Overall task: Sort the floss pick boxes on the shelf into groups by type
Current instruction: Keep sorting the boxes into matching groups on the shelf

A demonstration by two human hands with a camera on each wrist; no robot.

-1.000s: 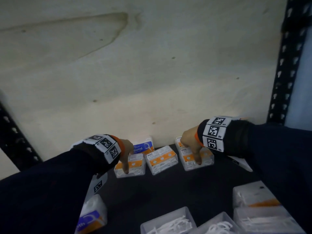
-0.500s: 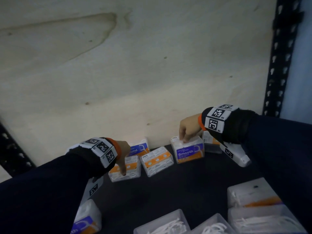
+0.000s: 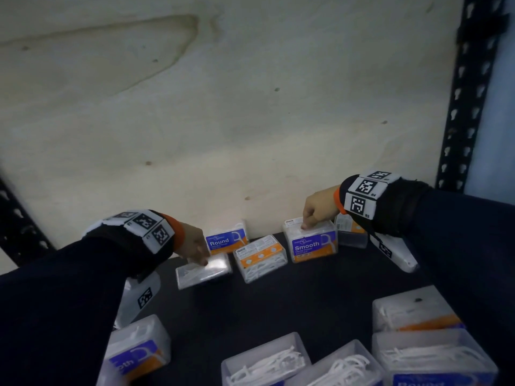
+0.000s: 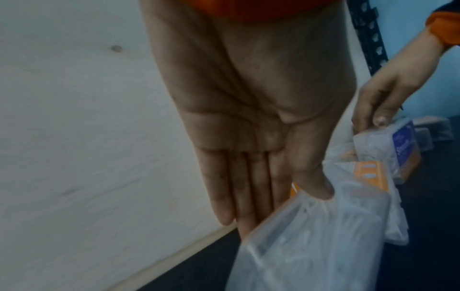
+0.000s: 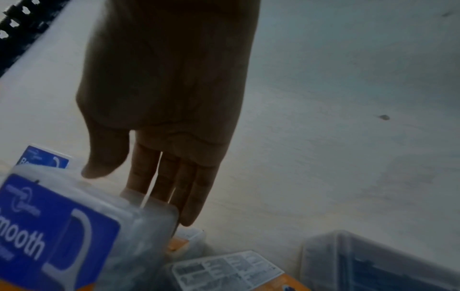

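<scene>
Smooth box (image 3: 311, 243) upright, label facing viewer; right hand (image 3: 319, 207) grasps top; left hand (image 3: 192, 243) grasps clear box (image 3: 203, 270).

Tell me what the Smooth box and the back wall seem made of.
Smooth box: clear, glossy plastic, probably; white picks show through its sides, and a printed blue and orange label covers the front. Back wall: pale, matte wood board, likely plywood; faint grain and dark knots show.

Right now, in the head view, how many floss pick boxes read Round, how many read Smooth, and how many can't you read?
Round box: 1
Smooth box: 1, gripped by the right hand
Unreadable boxes: 8, including the clear box gripped by the left hand
Total: 10
</scene>
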